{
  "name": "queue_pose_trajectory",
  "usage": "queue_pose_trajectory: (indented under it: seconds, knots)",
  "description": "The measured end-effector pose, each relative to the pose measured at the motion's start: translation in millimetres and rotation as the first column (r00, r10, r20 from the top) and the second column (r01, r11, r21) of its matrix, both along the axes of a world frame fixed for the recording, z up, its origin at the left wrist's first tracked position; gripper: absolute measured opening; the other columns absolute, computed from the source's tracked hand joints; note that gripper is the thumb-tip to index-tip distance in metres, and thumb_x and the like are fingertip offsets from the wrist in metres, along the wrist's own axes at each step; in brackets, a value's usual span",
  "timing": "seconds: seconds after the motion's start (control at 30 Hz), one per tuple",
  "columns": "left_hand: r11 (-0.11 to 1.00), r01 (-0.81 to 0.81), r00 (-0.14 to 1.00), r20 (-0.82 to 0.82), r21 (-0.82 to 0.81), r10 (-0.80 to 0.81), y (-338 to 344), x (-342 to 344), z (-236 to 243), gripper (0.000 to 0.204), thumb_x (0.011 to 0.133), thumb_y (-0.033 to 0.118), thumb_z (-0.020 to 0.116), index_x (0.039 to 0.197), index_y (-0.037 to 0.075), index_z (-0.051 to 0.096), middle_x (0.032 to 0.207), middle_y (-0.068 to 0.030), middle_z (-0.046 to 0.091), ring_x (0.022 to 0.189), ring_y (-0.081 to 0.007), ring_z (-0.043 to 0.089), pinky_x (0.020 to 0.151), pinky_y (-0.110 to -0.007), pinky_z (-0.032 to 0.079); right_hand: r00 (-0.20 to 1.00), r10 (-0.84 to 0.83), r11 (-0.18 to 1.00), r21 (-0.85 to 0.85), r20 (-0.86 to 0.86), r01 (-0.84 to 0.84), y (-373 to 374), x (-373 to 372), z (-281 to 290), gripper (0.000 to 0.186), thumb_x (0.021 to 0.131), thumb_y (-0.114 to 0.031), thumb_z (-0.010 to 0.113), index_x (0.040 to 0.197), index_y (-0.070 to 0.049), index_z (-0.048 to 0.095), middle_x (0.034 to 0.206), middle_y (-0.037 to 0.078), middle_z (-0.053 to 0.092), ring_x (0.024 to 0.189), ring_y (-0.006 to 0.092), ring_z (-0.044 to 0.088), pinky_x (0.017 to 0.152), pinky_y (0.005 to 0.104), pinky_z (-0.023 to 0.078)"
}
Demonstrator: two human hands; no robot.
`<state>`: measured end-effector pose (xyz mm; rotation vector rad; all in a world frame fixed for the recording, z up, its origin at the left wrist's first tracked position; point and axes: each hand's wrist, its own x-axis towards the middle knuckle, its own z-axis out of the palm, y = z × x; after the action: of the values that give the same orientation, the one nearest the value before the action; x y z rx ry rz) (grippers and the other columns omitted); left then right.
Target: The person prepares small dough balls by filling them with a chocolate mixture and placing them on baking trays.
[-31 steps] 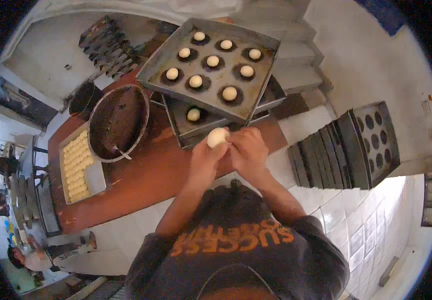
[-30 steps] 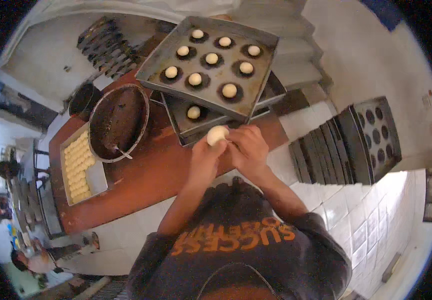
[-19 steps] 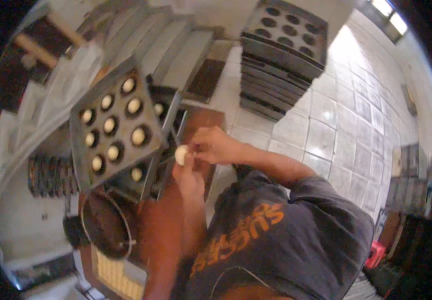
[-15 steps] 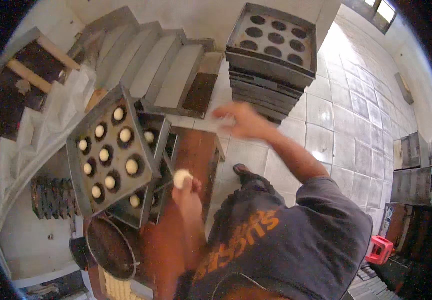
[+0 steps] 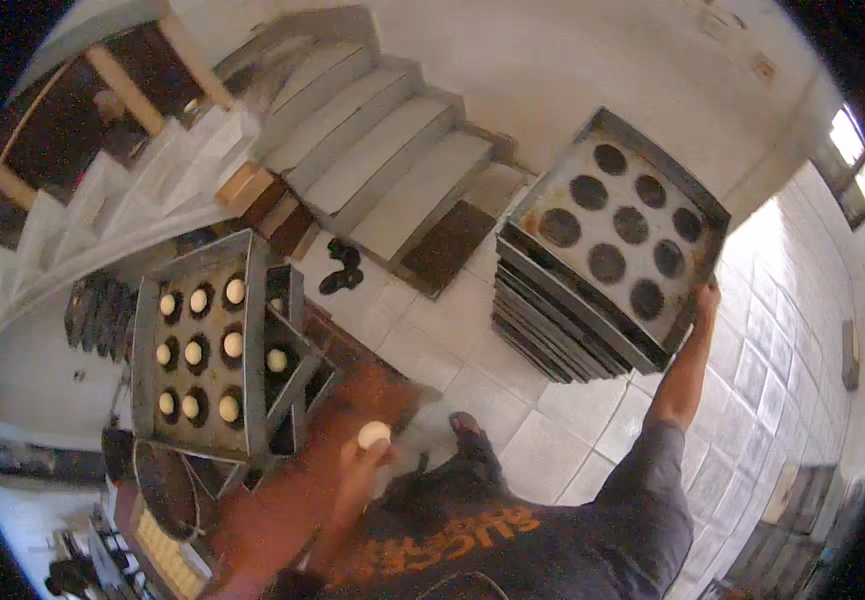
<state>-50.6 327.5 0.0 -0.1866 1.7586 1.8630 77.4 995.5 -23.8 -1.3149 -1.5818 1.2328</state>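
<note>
In my left hand [image 5: 354, 468] is a pale dough ball [image 5: 374, 435], held at the fingertips over the reddish-brown table [image 5: 282, 500]. My right hand [image 5: 707, 300] is closed on the right edge of the top baking tray [image 5: 574, 258] of a tall stack. That metal tray has raised walls and dark round hollows with nothing in them. To the left, another baking tray [image 5: 214, 372] holds a dough ball in each dark hollow. It rests askew on more trays, where another dough ball [image 5: 276, 361] shows at the side.
Grey steps [image 5: 392, 150] rise at the back, with a dark mat [image 5: 449, 250] at their foot. Black footwear [image 5: 340, 268] lies on the tiled floor [image 5: 492, 440]. A dark round pan [image 5: 164, 490] and a box of dough pieces [image 5: 167, 555] are at lower left.
My right hand has moved right from mid-air and taken hold of the top tray's edge. My left hand still holds the dough ball. The view has turned.
</note>
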Motion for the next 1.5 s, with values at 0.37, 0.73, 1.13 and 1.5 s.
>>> queue_pose_trajectory:
  seconds: [0.37, 0.73, 1.13, 1.5]
  knots:
    - [0.986, 0.146, 0.989, 0.015, -0.077, -0.146, 69, -31, 23, 0.018, 0.081, 0.01, 0.056, 0.096, 0.001, 0.053, 0.076, -0.0058, 0.059, 0.068, -0.0142, 0.058, 0.063, -0.028, 0.047, 0.909, 0.171, 0.899, 0.438, -0.379, 0.014, -14, 10, 36, 0.054, 0.067, 0.002, 0.047, 0.121, 0.005, 0.044, 0.113, 0.01, 0.053, 0.097, 0.0162, 0.052, 0.081, 0.0251, 0.041]
    - [0.995, 0.048, 0.998, -0.032, 0.083, -0.046, 36, -39, 3, 0.021, 0.081, 0.013, 0.058, 0.098, 0.002, 0.054, 0.081, -0.0063, 0.06, 0.074, -0.0143, 0.059, 0.066, -0.026, 0.048, 0.878, 0.223, 0.6, 0.77, -0.423, 0.218, -124, 4, 168, 0.055, 0.072, -0.012, 0.066, 0.119, 0.007, 0.045, 0.114, 0.016, 0.052, 0.102, 0.0241, 0.05, 0.091, 0.0338, 0.038]
    - [0.628, -0.146, 0.514, -0.483, 0.765, 0.708, -37, -53, 86, 0.037, 0.083, 0.025, 0.053, 0.11, 0.0, 0.047, 0.11, -0.0092, 0.05, 0.103, -0.0178, 0.045, 0.092, -0.031, 0.032, 0.471, 0.798, 0.602, 0.539, -0.376, -0.589, -223, -194, 268, 0.065, 0.066, -0.008, 0.057, 0.127, 0.0, 0.036, 0.113, 0.012, 0.05, 0.096, 0.0215, 0.05, 0.084, 0.0299, 0.039]
    - [0.401, -0.568, 0.271, -0.297, 0.719, 0.916, -240, -40, 95, 0.045, 0.083, 0.037, 0.053, 0.111, 0.003, 0.048, 0.107, -0.0049, 0.05, 0.1, -0.0168, 0.044, 0.088, -0.033, 0.033, -0.038, 0.98, -0.082, 0.225, 0.194, -0.971, -559, -512, 181, 0.065, 0.064, -0.006, 0.052, 0.127, -0.007, 0.041, 0.097, 0.008, 0.057, 0.08, 0.0176, 0.053, 0.07, 0.0251, 0.04]
